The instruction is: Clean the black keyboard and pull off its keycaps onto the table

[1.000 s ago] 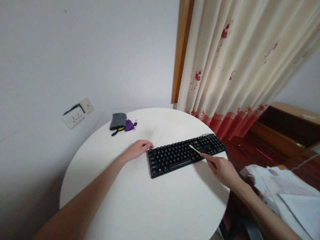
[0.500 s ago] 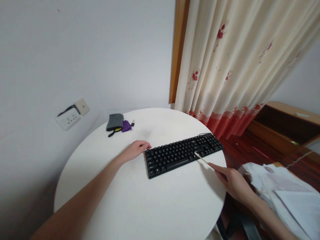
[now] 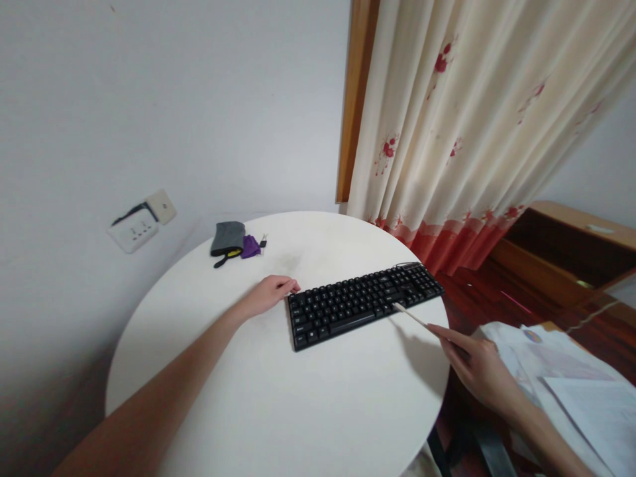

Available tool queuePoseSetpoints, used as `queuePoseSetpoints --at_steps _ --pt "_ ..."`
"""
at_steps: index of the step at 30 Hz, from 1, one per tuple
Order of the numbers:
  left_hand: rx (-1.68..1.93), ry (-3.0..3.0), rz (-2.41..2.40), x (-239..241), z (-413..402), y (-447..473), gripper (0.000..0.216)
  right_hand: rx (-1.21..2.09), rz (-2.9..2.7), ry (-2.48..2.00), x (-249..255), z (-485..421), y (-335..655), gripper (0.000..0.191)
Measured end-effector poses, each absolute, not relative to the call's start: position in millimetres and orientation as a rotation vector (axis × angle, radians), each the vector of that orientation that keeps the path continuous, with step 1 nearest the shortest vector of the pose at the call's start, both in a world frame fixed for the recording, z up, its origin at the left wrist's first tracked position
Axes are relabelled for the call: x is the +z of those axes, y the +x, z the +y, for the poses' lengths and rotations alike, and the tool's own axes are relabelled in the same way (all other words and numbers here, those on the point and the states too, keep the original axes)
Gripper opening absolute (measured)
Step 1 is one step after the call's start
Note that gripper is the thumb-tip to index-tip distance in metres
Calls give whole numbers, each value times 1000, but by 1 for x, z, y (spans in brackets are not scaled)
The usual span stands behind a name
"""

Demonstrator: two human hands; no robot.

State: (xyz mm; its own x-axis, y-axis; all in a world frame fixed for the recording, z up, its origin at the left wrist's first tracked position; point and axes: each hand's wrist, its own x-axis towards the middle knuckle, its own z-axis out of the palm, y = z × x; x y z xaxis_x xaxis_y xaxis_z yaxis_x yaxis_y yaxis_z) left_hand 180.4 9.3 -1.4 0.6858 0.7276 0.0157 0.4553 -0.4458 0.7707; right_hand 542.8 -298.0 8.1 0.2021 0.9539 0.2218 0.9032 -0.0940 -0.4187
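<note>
A black keyboard [image 3: 362,303] lies across the right half of a round white table [image 3: 278,391]. My left hand [image 3: 268,293] rests on the table with its fingers curled, touching the keyboard's left end. My right hand [image 3: 477,368] is at the table's right edge, pinched on a thin pale stick [image 3: 410,316]. The stick's tip points at the keyboard's near right edge, just off the keys.
A grey pouch [image 3: 227,238] with a purple item [image 3: 250,247] and small keys lies at the table's far side. A wall socket [image 3: 133,228] is on the left wall. Flowered curtains [image 3: 462,132] hang behind; papers [image 3: 571,384] and wooden furniture [image 3: 566,252] are to the right.
My right hand has drawn back to the right and toward me, pulling the stick off the keys to the keyboard's near edge. My left hand has stayed at the keyboard's left end.
</note>
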Motion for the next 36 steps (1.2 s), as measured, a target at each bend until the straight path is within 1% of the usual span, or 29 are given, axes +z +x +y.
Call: queuePoseSetpoints --at_steps 4,11,16,20,28,36 --pt "443 2120 901 0 9 181 46 47 -1627 -2007 12 -275 538 42" --pt "443 2125 914 0 8 180 47 72 -1582 -1923 6 -197 516 37" --pt "443 2111 917 -1 9 179 46 12 -1647 -2061 6 -167 499 37" --pt "445 2100 910 0 9 178 46 2 -1705 -2148 7 -168 495 38" --pt "431 2069 920 3 8 179 47 5 -1767 -2136 -2 -203 514 39" --pt "447 2129 917 2 6 180 48 -24 -1795 -2229 3 -223 525 40"
